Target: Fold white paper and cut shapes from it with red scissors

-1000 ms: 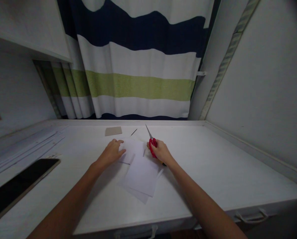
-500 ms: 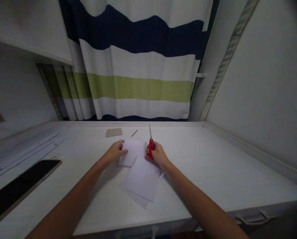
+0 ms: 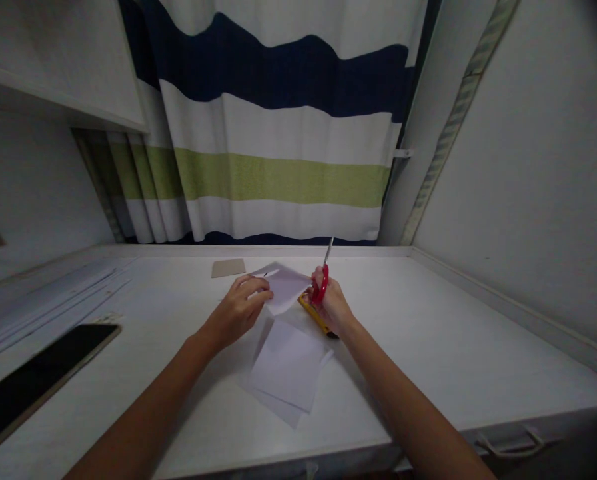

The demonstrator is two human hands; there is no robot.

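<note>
Between my hands a white sheet of paper (image 3: 287, 285) is held up off the desk, tilted. My left hand (image 3: 246, 303) grips its left edge with curled fingers. My right hand (image 3: 332, 300) is closed around the red handles of a pair of scissors (image 3: 322, 287), whose blades point up and away, and its fingertips pinch the paper's right corner. Under that hand lies a yellow, tube-like object (image 3: 316, 315), partly covered. Closer to me, several white paper pieces (image 3: 288, 363) overlap on the desk.
A small beige card (image 3: 228, 268) lies behind my left hand. A dark-screened phone or tablet (image 3: 48, 380) rests at the left, near long white strips (image 3: 63, 300). The white desk (image 3: 453, 333) meets walls at both sides, with a striped curtain (image 3: 283, 180) behind.
The paper has been lifted and tilted, uncovering the yellow object. My right hand has shifted right with the scissors, and my left hand has turned over the paper's edge.
</note>
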